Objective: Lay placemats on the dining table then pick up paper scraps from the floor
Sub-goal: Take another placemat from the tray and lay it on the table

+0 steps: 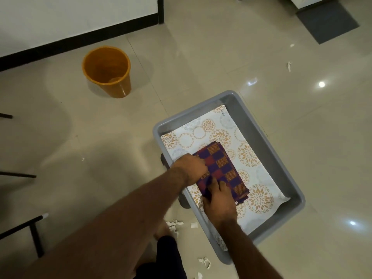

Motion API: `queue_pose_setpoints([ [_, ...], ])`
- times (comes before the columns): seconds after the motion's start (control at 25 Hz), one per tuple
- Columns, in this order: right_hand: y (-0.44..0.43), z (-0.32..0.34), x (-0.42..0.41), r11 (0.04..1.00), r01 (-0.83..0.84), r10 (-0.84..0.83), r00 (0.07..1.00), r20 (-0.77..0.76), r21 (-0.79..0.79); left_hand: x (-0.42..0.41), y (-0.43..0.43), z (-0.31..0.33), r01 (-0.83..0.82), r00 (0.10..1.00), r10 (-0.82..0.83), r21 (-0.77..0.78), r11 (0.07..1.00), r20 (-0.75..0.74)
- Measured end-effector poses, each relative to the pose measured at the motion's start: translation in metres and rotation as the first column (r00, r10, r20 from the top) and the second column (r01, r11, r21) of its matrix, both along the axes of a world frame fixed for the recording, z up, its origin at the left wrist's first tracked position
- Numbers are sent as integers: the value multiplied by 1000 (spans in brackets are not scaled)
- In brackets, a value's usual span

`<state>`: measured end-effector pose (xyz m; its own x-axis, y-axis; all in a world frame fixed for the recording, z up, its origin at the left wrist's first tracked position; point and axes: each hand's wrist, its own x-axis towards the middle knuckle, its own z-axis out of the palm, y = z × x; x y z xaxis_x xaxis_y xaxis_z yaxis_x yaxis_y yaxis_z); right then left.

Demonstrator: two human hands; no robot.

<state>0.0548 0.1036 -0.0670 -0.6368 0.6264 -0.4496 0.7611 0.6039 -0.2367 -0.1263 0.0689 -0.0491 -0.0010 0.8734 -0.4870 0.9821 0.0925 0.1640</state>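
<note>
- Left hand [190,165] curls over the near left edge of the checked cloth [222,172], gripping it.
- Right hand [219,200] pinches the cloth's near corner, fingers closed on it.
- The cloth lies folded under both hands, on the floral placemat [249,156] inside the grey tub [281,170].
- Paper scraps [174,225] lie on the floor just behind the right wrist.
- An orange bin [107,71] stands well beyond the left hand.

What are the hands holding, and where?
Both hands, left hand and right hand, grip the folded checkered placemat at its near-left edge.
</note>
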Motion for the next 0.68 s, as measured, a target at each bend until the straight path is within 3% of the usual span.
queue_pose_setpoints([
  [0.28,2,8,1,1000,11,-12,999,-35,-29,3,4,-6,29,996,-27,26,999,-80],
  [0.4,3,24,-2,999,2,-1,999,-38,38,2,2,-1,9,995,-4,49,999,-96],
  [0.56,6,67,-27,988,74,-49,983,-178,133,-16,-7,41,-56,995,70,192,980,-68],
  [0.68,4,105,-68,972,-1,56,971,-230,233,-45,-28,90,-159,970,198,250,955,-139],
])
